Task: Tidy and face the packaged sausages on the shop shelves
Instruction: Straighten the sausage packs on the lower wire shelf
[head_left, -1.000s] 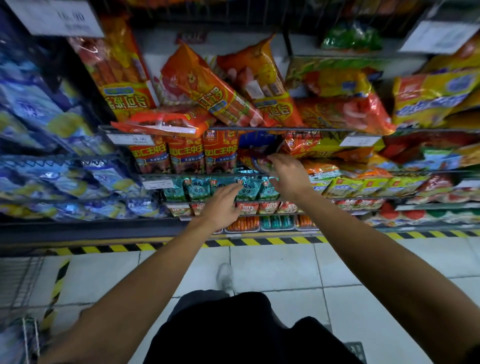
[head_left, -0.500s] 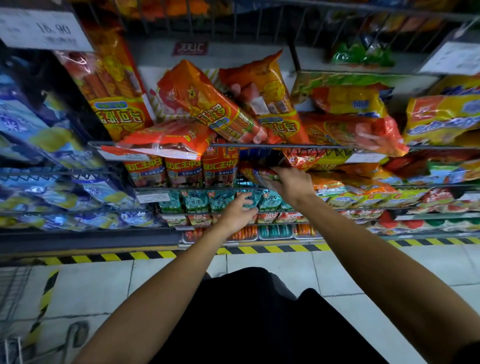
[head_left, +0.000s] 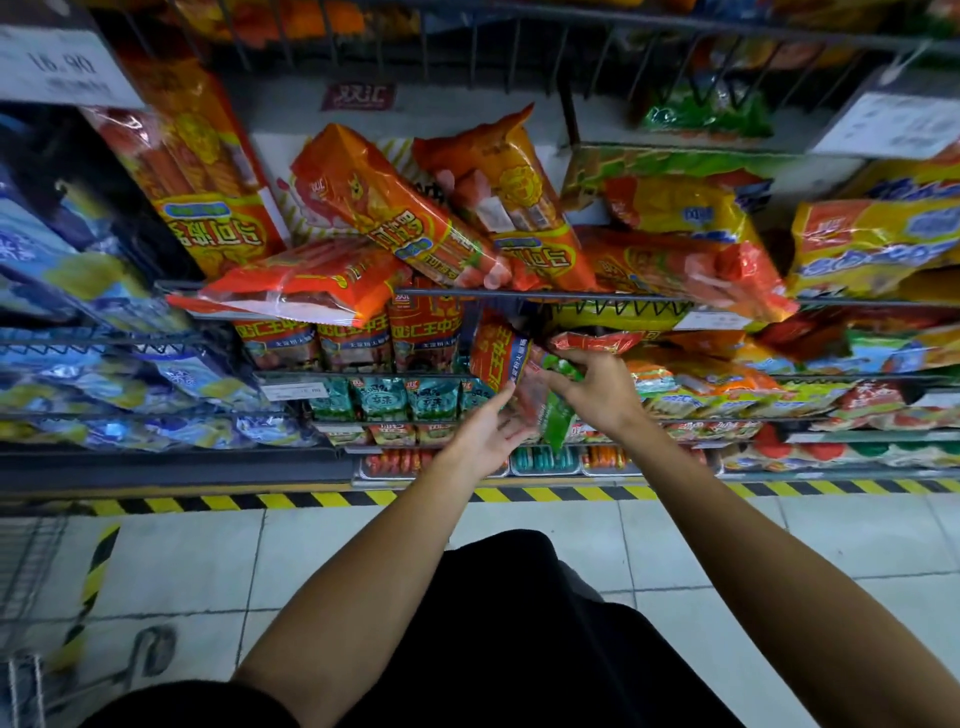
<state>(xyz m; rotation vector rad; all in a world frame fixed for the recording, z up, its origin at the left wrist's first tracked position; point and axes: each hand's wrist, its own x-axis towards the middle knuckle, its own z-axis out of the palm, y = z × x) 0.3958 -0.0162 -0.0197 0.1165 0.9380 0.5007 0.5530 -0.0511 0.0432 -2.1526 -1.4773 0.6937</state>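
Observation:
My right hand (head_left: 597, 389) grips a red sausage pack with a blue band (head_left: 501, 356), tilted out in front of the middle shelf, along with a green pack (head_left: 558, 415) hanging under it. My left hand (head_left: 480, 439) reaches up beneath them, fingers apart and touching the packs' lower edge. Three upright red packs (head_left: 353, 338) stand faced in a row to the left on the same shelf. On the shelf above, orange sausage packs (head_left: 395, 208) lie leaning and jumbled, and one red pack (head_left: 301, 283) overhangs the wire rail.
Blue and yellow bags (head_left: 78, 291) fill the shelves at left. Small teal packs (head_left: 384, 397) and trays line the lower shelves. Yellow and orange bags (head_left: 872, 239) crowd the right. A black-and-yellow hazard stripe (head_left: 291, 501) runs along the base, and a wire trolley (head_left: 26, 623) stands at lower left.
My right hand has pulled the red pack and a green pack out from the middle shelf. My left hand has risen to meet them from below. The camera tilted upward.

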